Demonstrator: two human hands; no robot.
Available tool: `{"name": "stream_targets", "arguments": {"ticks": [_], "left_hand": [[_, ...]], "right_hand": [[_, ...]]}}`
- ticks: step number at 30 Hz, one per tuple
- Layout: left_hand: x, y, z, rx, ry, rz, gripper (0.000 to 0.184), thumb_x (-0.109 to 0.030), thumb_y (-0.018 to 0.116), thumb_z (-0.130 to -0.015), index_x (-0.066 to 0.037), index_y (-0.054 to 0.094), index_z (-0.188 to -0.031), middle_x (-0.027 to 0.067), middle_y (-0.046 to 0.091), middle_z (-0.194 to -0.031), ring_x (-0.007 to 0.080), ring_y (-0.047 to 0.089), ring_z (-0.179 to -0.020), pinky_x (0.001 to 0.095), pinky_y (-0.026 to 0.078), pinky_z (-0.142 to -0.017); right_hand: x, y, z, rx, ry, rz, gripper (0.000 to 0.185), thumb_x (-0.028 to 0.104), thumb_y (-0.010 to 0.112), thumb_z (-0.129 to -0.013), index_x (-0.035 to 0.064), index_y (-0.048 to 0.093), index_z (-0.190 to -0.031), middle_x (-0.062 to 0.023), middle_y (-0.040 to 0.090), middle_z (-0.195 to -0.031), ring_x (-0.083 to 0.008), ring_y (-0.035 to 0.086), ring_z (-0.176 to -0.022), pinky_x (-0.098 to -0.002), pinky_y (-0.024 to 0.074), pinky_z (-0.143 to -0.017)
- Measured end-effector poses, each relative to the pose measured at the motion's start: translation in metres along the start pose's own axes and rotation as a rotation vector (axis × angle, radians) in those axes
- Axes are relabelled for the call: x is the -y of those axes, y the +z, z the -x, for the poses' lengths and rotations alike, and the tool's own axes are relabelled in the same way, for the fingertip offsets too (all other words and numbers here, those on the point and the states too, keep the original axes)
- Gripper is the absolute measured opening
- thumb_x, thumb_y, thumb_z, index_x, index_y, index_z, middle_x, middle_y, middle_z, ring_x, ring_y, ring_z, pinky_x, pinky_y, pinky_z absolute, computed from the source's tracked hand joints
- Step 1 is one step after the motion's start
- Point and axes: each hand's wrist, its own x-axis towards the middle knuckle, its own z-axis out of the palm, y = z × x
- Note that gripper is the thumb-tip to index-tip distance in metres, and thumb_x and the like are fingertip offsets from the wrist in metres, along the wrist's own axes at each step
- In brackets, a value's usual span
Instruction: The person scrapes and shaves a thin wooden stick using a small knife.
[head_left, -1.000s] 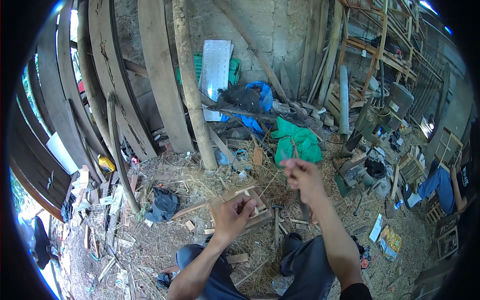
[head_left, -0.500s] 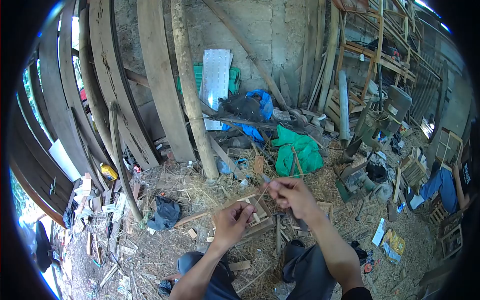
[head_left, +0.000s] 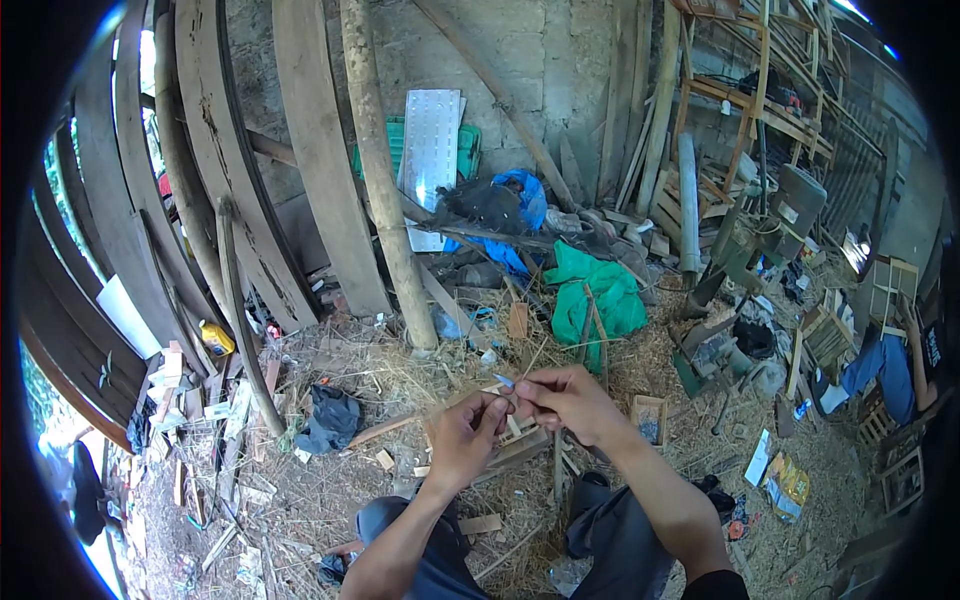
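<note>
My left hand [head_left: 466, 437] is closed, its thumb and fingers pinching a thin light stick or strip. Close beside it on the right, my right hand [head_left: 570, 402] is closed on a small knife, whose pointed blade [head_left: 505, 381] shows just above the fingers. The two hands nearly meet over a small wooden frame or box [head_left: 520, 446] on the ground between my feet. The hands partly cover this box. The far parts of the strip are too thin to follow clearly.
A green bag [head_left: 595, 290] lies ahead, right of a wooden post [head_left: 385, 190]. Black plastic [head_left: 332, 418] is at the left. A small wooden tray [head_left: 649, 420] stands at the right. Farther right, a co-worker's leg [head_left: 878, 375] and arm show beside wooden frames.
My right hand has come down and left from its raised position, bringing the blade next to my left hand. My left hand has barely moved.
</note>
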Motion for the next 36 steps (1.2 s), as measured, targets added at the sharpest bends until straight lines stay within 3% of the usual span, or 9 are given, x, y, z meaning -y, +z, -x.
{"name": "stream_targets", "arguments": {"ticks": [4, 6, 10, 13, 15, 26, 29, 32, 36], "left_hand": [[-0.003, -0.005, 0.005, 0.06, -0.056, 0.049, 0.021, -0.018, 0.052, -0.096, 0.002, 0.06, -0.091, -0.0017, 0.052, -0.067, 0.004, 0.044, -0.06, 0.0204, 0.037, -0.054], [-0.004, -0.004, 0.008, 0.06, -0.053, 0.069, 0.022, -0.018, 0.053, -0.096, 0.002, 0.06, -0.091, -0.0015, 0.052, -0.068, 0.0042, 0.046, -0.061, 0.0202, 0.039, -0.055], [0.001, -0.008, 0.005, 0.042, -0.08, 0.163, 0.021, -0.018, 0.054, -0.096, 0.002, 0.06, -0.092, -0.0011, 0.053, -0.068, 0.0041, 0.048, -0.061, 0.0199, 0.04, -0.056], [-0.003, -0.002, 0.002, -0.037, -0.051, 0.056, 0.019, -0.016, 0.056, -0.094, 0.002, 0.061, -0.093, 0.0001, 0.057, -0.07, 0.0046, 0.051, -0.062, 0.0206, 0.041, -0.057], [-0.002, 0.003, 0.002, -0.082, 0.088, -0.083, 0.015, -0.013, 0.058, -0.093, 0.002, 0.061, -0.093, 0.0015, 0.059, -0.072, 0.0051, 0.053, -0.062, 0.0215, 0.042, -0.057], [0.002, 0.005, 0.0, -0.081, 0.055, -0.127, 0.014, -0.012, 0.057, -0.092, 0.001, 0.06, -0.091, -0.0008, 0.055, -0.068, 0.0037, 0.048, -0.062, 0.0206, 0.039, -0.056], [-0.003, 0.003, 0.006, -0.065, 0.041, -0.158, 0.014, -0.012, 0.057, -0.092, 0.002, 0.06, -0.091, -0.0004, 0.056, -0.068, 0.0039, 0.049, -0.062, 0.0208, 0.04, -0.057], [-0.003, 0.003, 0.008, -0.075, 0.056, -0.174, 0.015, -0.012, 0.058, -0.091, 0.003, 0.06, -0.091, 0.0001, 0.057, -0.069, 0.0043, 0.05, -0.063, 0.021, 0.041, -0.058], [0.002, 0.003, 0.004, -0.136, 0.111, -0.121, 0.016, -0.011, 0.059, -0.091, 0.004, 0.06, -0.091, 0.0009, 0.059, -0.07, 0.0046, 0.052, -0.064, 0.0213, 0.042, -0.059]], "right_hand": [[0.017, -0.026, -0.003, -0.171, -0.065, -0.01, 0.023, 0.018, 0.058, -0.093, -0.0029, 0.064, -0.101, 0.002, 0.053, -0.068, -0.0029, 0.038, -0.049, -0.0188, 0.0262, -0.042], [0.026, -0.047, 0.001, -0.424, -0.119, -0.089, 0.024, 0.017, 0.057, -0.093, -0.0032, 0.063, -0.103, 0.0019, 0.052, -0.068, -0.0024, 0.038, -0.05, -0.0186, 0.0262, -0.042], [0.03, -0.04, 0.011, -0.308, -0.136, -0.134, 0.021, 0.016, 0.057, -0.093, -0.002, 0.063, -0.102, 0.0006, 0.055, -0.071, -0.0022, 0.038, -0.05, -0.0185, 0.0263, -0.042], [0.022, -0.001, 0.012, -0.167, -0.046, 0.076, 0.022, 0.016, 0.055, -0.094, -0.003, 0.061, -0.103, -0.0005, 0.057, -0.073, -0.0028, 0.038, -0.051, -0.0181, 0.0279, -0.044], [0.002, 0.007, 0.003, -0.033, -0.069, 0.061, 0.019, 0.015, 0.059, -0.092, -0.0022, 0.063, -0.097, -0.002, 0.06, -0.074, -0.0027, 0.038, -0.05, -0.0188, 0.0269, -0.043], [0.003, -0.005, -0.004, -0.112, -0.037, 0.118, 0.02, 0.015, 0.06, -0.091, -0.0032, 0.065, -0.098, -0.0006, 0.058, -0.072, -0.0026, 0.038, -0.049, -0.0185, 0.0271, -0.043], [0.012, -0.033, -0.007, -0.379, -0.13, 0.032, 0.022, 0.017, 0.058, -0.092, -0.0021, 0.064, -0.101, 0.0005, 0.055, -0.071, -0.0022, 0.038, -0.049, -0.018, 0.0261, -0.042], [0.022, -0.05, 0.001, -0.408, -0.159, -0.043, 0.023, 0.018, 0.058, -0.092, -0.0012, 0.063, -0.104, 0.0003, 0.055, -0.071, -0.0023, 0.038, -0.049, -0.0183, 0.0257, -0.042], [0.027, -0.01, 0.012, -0.217, -0.049, 0.105, 0.022, 0.017, 0.057, -0.094, -0.0028, 0.063, -0.101, -0.0008, 0.057, -0.071, -0.0033, 0.039, -0.05, -0.0191, 0.0285, -0.043]]}}
